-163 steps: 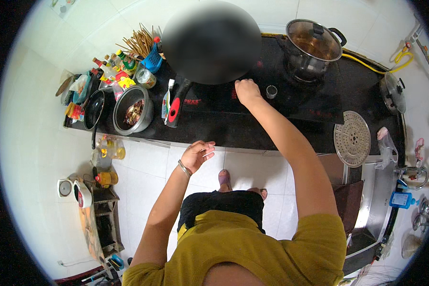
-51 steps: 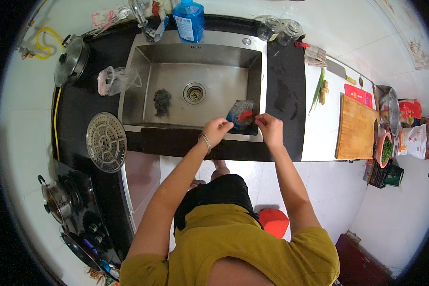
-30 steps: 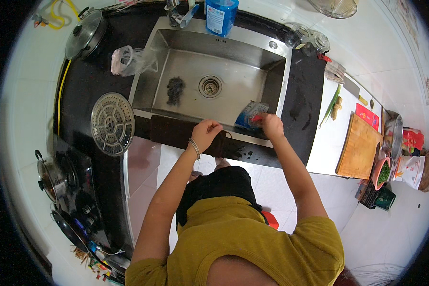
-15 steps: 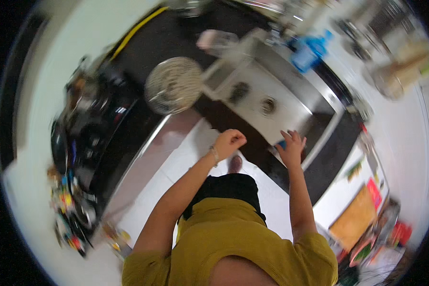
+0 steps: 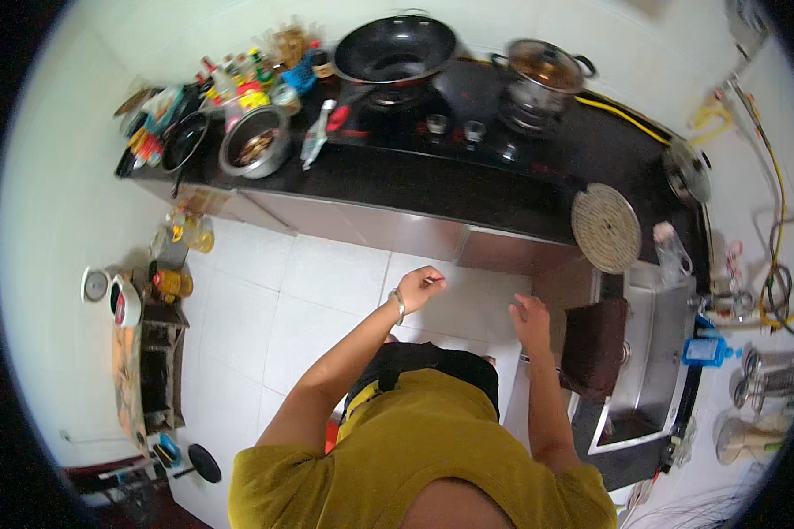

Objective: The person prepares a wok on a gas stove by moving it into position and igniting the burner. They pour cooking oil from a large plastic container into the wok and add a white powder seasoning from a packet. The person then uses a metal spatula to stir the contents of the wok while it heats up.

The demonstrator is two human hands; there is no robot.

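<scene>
Two hands are in view, both raised over the white floor tiles (image 5: pixel 309 291), apart from each other. Half a second ago the sink sat straight ahead with the right hand on its near edge; now the view has swung left, so the black counter (image 5: pixel 432 181) with the stove runs across the far side and the sink (image 5: pixel 657 353) lies at the right. The blue thing held at the sink earlier is no longer in the hands. Left hand (image 5: pixel 419 287) is loosely curled, fingers bent in toward the thumb, maybe pinching something small and thin; cannot tell what, too tiny. Bracelet on that wrist. Right hand (image 5: pixel 531 319) is partly open, fingers relaxed and spread a little, holding nothing visible, just left of the brown cloth (image 5: pixel 594 346) that drapes over the sink's near-left edge, long axis running near to far; touching it or not is unclear. Wok (image 5: pixel 395 51) sits on the far burner, handle pointing left and nearer; lidded pot (image 5: pixel 538 69) to its right. Round rack (image 5: pixel 606 227) lies flat on the counter by the sink. Blue bottle (image 5: pixel 704 350) stands at the sink's right rim.
</scene>
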